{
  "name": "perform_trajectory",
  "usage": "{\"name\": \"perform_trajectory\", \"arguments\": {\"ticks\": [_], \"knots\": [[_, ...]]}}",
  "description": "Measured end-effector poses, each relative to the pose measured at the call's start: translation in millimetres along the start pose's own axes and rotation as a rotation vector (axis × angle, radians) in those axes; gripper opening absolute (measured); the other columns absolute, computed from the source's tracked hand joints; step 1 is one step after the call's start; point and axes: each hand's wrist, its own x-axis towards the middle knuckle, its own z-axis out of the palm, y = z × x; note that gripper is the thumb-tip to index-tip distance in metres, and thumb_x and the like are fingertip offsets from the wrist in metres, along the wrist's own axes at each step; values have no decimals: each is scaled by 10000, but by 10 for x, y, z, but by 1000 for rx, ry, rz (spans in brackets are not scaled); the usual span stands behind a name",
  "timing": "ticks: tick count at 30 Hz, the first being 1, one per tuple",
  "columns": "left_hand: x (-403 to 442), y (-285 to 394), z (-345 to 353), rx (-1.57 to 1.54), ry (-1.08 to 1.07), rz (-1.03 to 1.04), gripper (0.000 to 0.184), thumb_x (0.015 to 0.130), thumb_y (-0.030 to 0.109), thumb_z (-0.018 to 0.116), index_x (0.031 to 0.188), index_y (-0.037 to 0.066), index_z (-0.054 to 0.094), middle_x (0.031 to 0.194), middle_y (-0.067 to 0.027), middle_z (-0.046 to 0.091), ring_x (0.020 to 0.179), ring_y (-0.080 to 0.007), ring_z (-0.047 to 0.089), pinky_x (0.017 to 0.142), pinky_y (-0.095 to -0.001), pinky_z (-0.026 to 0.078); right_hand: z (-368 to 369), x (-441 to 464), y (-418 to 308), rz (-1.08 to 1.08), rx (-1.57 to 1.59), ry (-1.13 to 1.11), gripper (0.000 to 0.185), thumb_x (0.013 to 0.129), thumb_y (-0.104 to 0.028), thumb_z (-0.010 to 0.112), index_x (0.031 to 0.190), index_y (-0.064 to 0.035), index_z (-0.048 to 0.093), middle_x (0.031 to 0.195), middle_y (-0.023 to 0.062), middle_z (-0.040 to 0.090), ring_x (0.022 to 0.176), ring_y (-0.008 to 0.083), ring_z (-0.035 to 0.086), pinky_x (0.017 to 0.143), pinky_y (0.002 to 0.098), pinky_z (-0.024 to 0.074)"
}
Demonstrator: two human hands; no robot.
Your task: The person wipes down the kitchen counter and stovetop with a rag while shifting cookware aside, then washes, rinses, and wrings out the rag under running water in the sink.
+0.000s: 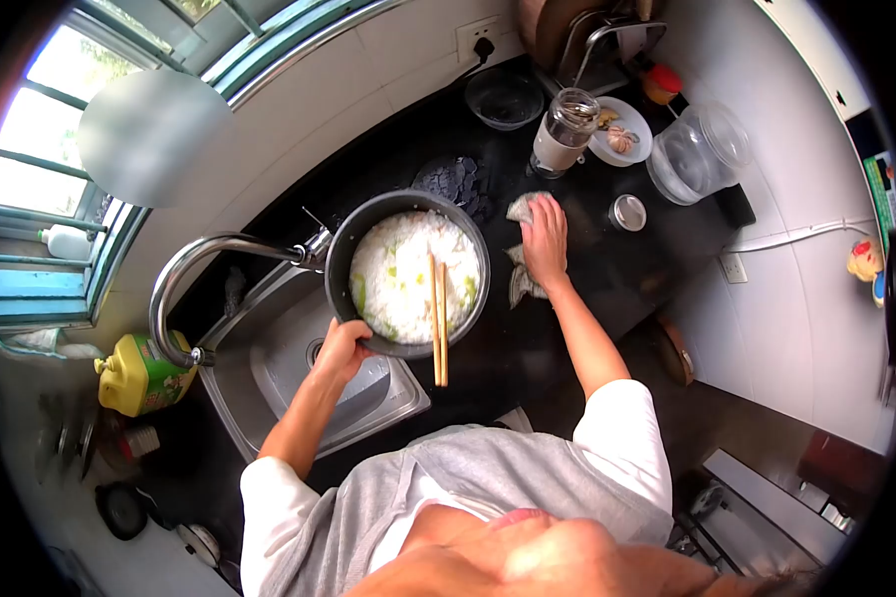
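At seven o'clock on the dark cooking pot (339,267), the left hand (344,348) is clamped on the edge. White rice (400,261) lies inside; wooden chopsticks (444,333) cross the edge near five o'clock. At the pot's three o'clock, the right hand (545,244) lies on a greyish cloth (524,286); whether it grips cannot be told. From that hand, a glass jar (558,147) stands at twelve, a white plate (634,113) with garlic (620,140) at one. From the pot, the steel faucet (168,289) is at nine.
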Motion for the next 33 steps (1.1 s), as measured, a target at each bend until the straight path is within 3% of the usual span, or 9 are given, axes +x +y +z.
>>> {"name": "perform_trajectory", "arguments": {"ticks": [7, 10, 11, 17, 20, 23, 25, 27, 33], "knots": [[-467, -279, -344, -12, 98, -29, 438, 621, -60, 415, 1056, -9, 408, 853, -91, 499, 722, -195, 528, 602, -331, 485, 519, 724, -169, -113, -46, 111, 299, 730, -111, 496, 1000, 11, 458, 1056, 147, 460, 1043, 306, 387, 875, 413, 307], [-565, -332, -362, -41, 136, -12, 450, 625, -58, 411, 1072, -9, 390, 858, -80, 494, 708, -175, 519, 570, -299, 469, 840, 924, -434, -218, -87, 8, 323, 674, -123, 471, 972, 1, 469, 1035, 151, 463, 1028, 296, 398, 845, 425, 317], [-581, -336, -365, -36, 154, -2, 450, 632, -56, 405, 1080, -15, 376, 851, -79, 497, 674, -169, 524, 523, -288, 467, 914, 909, -563, -341, -23, 108, 295, 604, -85, 479, 888, -5, 478, 923, 152, 485, 912, 299, 438, 734, 400, 346], [-581, -393, -396, -68, 95, 4, 466, 642, -54, 405, 1103, -10, 363, 910, -86, 497, 737, -181, 534, 586, -296, 482, 1011, 585, -800, -659, 469, -302, 368, 602, -2, 446, 953, -3, 554, 1072, 113, 526, 1035, 269, 452, 889, 366, 340], [-583, -376, -352, -88, 125, 16, 452, 659, -40, 414, 1107, -14, 365, 924, -99, 508, 745, -187, 547, 605, -295, 490, 1054, 917, -566, -505, 428, -12, 241, 642, -20, 437, 842, -30, 571, 890, 139, 569, 828, 297, 523, 767, 377, 412], [-585, -405, -320, -92, 140, 1, 439, 673, -25, 427, 1107, -19, 368, 937, -109, 513, 761, -193, 553, 626, -298, 491, 1201, 1332, -406, -236, 150, 286, 264, 635, -13, 435, 875, 29, 536, 932, 197, 534, 896, 364, 467, 798, 416, 374], [-583, -412, -316, -83, 156, -19, 429, 682, -11, 440, 1104, -27, 371, 946, -114, 513, 782, -196, 553, 646, -301, 487, 1306, 1489, -529, -250, 87, 136, 312, 620, -11, 441, 918, 17, 530, 967, 193, 519, 927, 359, 454, 809, 414, 365], [-571, -437, -356, -59, 130, -48, 469, 681, -4, 452, 1134, 4, 330, 963, -103, 490, 823, -204, 535, 693, -314, 476, 1463, 1435, -836, -283, 315, -101, 303, 619, -13, 438, 903, 11, 539, 1033, 191, 508, 967, 345, 449, 797, 403, 376], [-560, -414, -353, -63, 149, -41, 412, 647, -15, 441, 1056, -17, 397, 896, -101, 505, 772, -190, 537, 635, -282, 468, 1229, 796, -1290, -845, 562, -439, 339, 650, 11, 432, 961, -30, 559, 1007, 150, 550, 972, 310, 499, 857, 375, 379]]}}
